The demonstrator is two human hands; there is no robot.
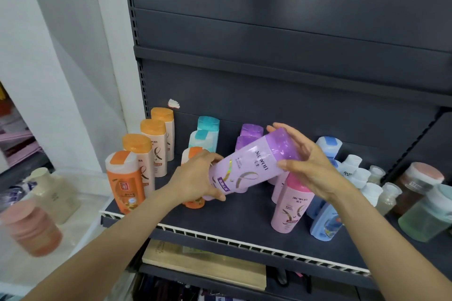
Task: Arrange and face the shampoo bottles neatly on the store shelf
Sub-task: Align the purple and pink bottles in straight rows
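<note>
**Lilac bottle held tilted over the shelf**

Lilac plastic filled the middle of my view: a purple shampoo bottle (252, 166) was held off the dark shelf (234, 222), lying tilted with its cap end up to the right and its base down to the left. My left hand (195, 178) gripped the base end, fingers (215, 194) curled under it. My right hand (310, 166) held the translucent purple cap end, thumb near the label and the other fingers wrapped over the top. The label faced me, its lettering running sideways.

Behind the held bottle, two more purple-capped bottles (249, 134) stood toward the back panel. To their left were two teal-capped bottles (206, 132), one behind the other. Along the left edge of the shelf ran a row of orange-capped bottles (149, 144), ending near the front in an orange bottle (123, 181) with a white shoulder. A second orange bottle (193, 200) sat partly hidden behind my left wrist.

Below my right hand a pink bottle (291, 205) stood upright near the front rail (244, 244). Just to its right were blue bottles (325, 225), and farther right small white-capped bottles (359, 173).
</note>
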